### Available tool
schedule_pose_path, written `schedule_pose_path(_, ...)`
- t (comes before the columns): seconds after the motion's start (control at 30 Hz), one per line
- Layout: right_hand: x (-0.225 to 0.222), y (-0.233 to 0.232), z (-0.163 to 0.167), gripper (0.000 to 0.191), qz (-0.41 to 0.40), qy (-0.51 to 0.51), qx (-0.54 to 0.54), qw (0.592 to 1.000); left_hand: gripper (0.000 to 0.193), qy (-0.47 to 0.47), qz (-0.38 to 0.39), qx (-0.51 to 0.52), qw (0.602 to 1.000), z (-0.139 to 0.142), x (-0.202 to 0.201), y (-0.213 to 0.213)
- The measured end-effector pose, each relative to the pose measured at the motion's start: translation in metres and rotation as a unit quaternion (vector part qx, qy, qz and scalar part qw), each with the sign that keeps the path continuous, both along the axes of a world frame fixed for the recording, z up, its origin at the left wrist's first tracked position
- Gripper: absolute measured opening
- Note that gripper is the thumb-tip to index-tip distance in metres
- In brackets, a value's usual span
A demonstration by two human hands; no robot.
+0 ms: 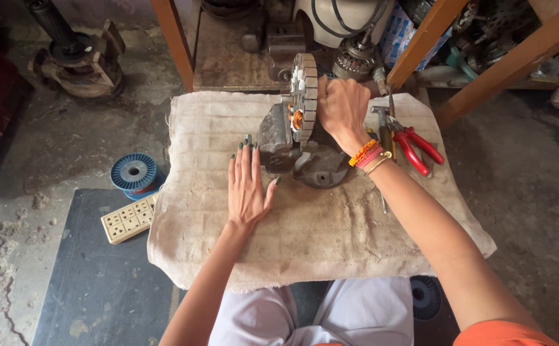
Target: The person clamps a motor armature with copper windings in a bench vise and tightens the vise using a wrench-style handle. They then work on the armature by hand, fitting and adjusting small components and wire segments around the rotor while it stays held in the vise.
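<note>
Right hand [340, 106] seemingly grips ribbed round stator [304, 96]; left hand [249, 186] flat, empty on coarse burlap [331, 237].

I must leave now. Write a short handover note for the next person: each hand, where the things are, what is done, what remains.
Left hand: flat, palm down on the cloth, beside the metal stand, holding nothing.
Right hand: closed on the rim of the round stator, which stands on edge at the stand.
Red-handled pliers lie on the cloth right of the wrist. Blue wire spool and socket strip sit on the floor to the left.
Done: stator is upright, copper coil visible in part of it.
Left: whether it is fixed in the stand cannot be seen; check that.
</note>
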State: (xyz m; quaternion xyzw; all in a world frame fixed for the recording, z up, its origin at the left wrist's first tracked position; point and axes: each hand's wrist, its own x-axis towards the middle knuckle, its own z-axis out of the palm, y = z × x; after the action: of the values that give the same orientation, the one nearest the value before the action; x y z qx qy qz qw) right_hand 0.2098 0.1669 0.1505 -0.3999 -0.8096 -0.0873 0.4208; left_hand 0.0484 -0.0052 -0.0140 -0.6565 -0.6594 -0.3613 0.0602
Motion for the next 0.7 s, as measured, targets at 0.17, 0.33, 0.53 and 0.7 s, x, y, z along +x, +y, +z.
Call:
schedule_pose_path(0.17,0.002,0.001,0.001,0.061,0.004,-0.007,-0.013,1.0,0.09,-0.043,-0.033,0.014,0.998,-0.002,-0.002,0.001)
schedule_pose_path(0.33,0.002,0.001,0.002,0.059,0.007,-0.003,-0.004,1.0,0.094,-0.023,-0.021,-0.016,0.999,0.001,-0.002,0.004)
schedule_pose_path(0.53,0.002,-0.001,0.001,0.056,0.009,0.0,0.017,1.0,0.138,0.163,-0.045,-0.208,0.963,0.03,-0.023,0.003)
schedule_pose_path(0.7,0.001,0.0,0.002,0.056,0.014,-0.005,0.005,1.0,0.174,0.32,-0.12,-0.308,0.888,0.06,-0.062,0.007)
